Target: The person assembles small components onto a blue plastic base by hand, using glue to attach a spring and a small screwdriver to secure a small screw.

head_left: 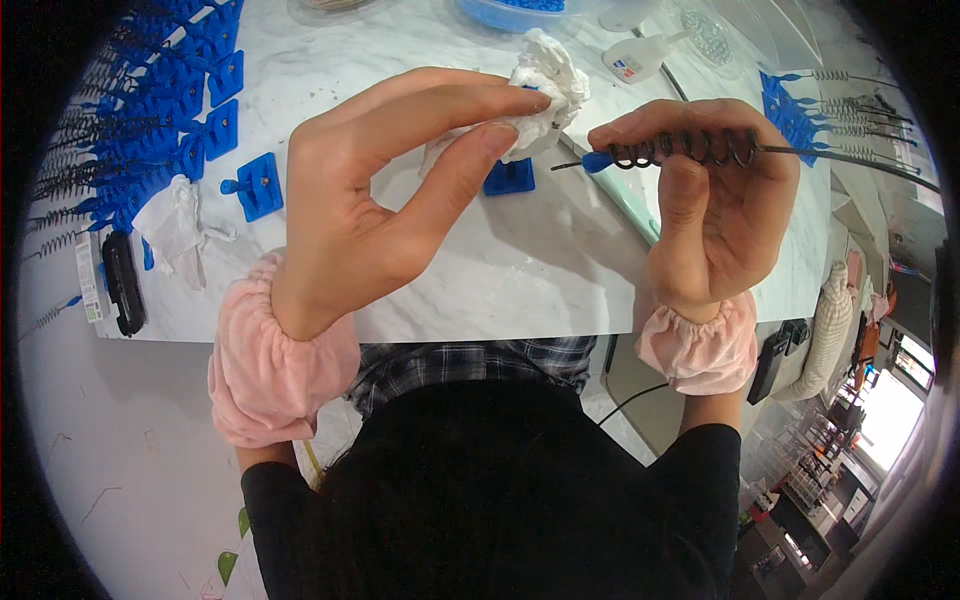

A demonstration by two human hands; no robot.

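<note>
My left hand (390,170) pinches a crumpled white tissue (552,85) between thumb and fingers above the table. To its right, my right hand (720,200) is closed around a black coiled spring (690,148) on a thin rod. A small blue tip (597,162) sits at the spring's left end, and a thin pin pokes out of it toward the tissue. Tissue and pin look apart. Below the tissue lies a blue square base (510,177), partly covered by it. Another blue base with a peg (260,187) lies left of my left hand.
Many blue bases with springs (180,90) crowd the table's left side; more blue pieces with springs (795,110) lie at the right edge. A second tissue (178,225) and a black case (122,283) are at the left. A white glue bottle (637,58) and blue tub (515,14) stand behind.
</note>
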